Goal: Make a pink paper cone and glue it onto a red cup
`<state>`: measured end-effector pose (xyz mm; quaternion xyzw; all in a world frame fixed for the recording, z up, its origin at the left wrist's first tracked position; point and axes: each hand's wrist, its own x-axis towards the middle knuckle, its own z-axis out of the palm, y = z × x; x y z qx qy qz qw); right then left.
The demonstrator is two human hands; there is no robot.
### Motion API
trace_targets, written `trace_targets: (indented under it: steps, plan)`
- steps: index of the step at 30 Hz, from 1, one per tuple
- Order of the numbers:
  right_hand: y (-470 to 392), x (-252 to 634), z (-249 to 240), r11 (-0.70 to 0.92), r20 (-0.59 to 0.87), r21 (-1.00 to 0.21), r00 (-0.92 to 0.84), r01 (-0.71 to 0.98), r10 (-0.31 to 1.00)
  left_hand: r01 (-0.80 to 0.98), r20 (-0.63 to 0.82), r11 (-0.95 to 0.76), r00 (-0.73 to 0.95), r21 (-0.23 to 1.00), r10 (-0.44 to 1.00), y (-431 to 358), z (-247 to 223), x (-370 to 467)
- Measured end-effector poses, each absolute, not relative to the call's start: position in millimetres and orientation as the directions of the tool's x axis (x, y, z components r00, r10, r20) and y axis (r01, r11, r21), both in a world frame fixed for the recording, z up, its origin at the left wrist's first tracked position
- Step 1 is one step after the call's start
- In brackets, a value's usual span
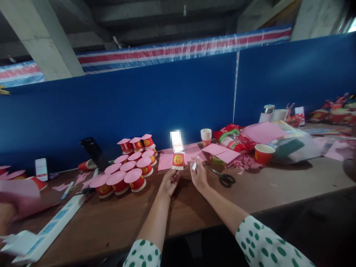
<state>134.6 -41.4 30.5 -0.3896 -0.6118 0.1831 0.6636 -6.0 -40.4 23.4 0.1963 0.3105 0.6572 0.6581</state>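
Note:
A red paper cup [178, 160] with a yellow emblem stands rim-down in front of me. My left hand [169, 182] is at its lower edge, with the fingers curled against the rim. Between the fingers of my right hand [199, 175] is a short white tube [194, 166], like a glue stick, held just right of the cup. Pink paper sheets [166, 160] lie behind the cup. On the left stand several red cups [135, 181] topped with pink paper discs. Black-handled scissors [226, 179] rest to the right of my right hand.
A white power strip [52, 227] and a black bottle [94, 152] are at left, where another person's hand [7, 217] shows beside pink paper. To the right are a white-topped cup [206, 136], pink scraps [241, 161], a red cup [263, 155] and a red packet [231, 138]. A blue partition [155, 100] rises behind.

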Motion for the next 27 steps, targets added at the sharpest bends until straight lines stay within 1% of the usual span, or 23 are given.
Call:
trace_targets:
  steps: [3,5,9,13,17,21,23,27]
  plan:
    - [-37.4,130.0,27.1,0.596,0.595,-0.802,0.126,0.041,0.793,-0.772,-0.148,0.108,0.018,0.627,0.989,-41.1,23.2,-7.2]
    - [-34.0,127.3,23.6,0.558,0.553,-0.825,0.082,-0.085,0.829,-0.77,-0.124,0.124,0.058,0.625,0.991,-41.7,23.6,-7.5]
    - [-27.1,124.8,17.1,0.475,0.467,-0.857,0.09,-0.199,0.88,-0.755,-0.117,0.134,0.076,0.642,0.99,-43.3,24.5,-7.2]
    - [-23.1,124.1,13.3,0.447,0.436,-0.861,0.101,-0.243,0.894,-0.747,-0.108,0.131,0.079,0.652,0.991,-43.8,24.0,-7.8]
    - [-22.0,123.3,10.0,0.442,0.431,-0.873,0.098,-0.205,0.897,-0.733,-0.104,0.138,0.092,0.667,0.99,-44.3,24.4,-8.0]
    - [-20.6,123.4,7.8,0.45,0.44,-0.874,0.096,-0.182,0.893,-0.678,-0.062,0.127,0.12,0.724,0.991,-45.3,24.7,-3.9]
    - [-20.1,123.6,8.1,0.432,0.416,-0.878,0.118,-0.205,0.902,-0.642,-0.032,0.119,0.145,0.758,0.989,-45.3,23.6,-0.3]
    - [-20.1,123.8,9.5,0.395,0.362,-0.875,0.162,-0.282,0.918,-0.57,-0.033,0.11,0.143,0.814,0.989,-44.7,20.0,5.4]
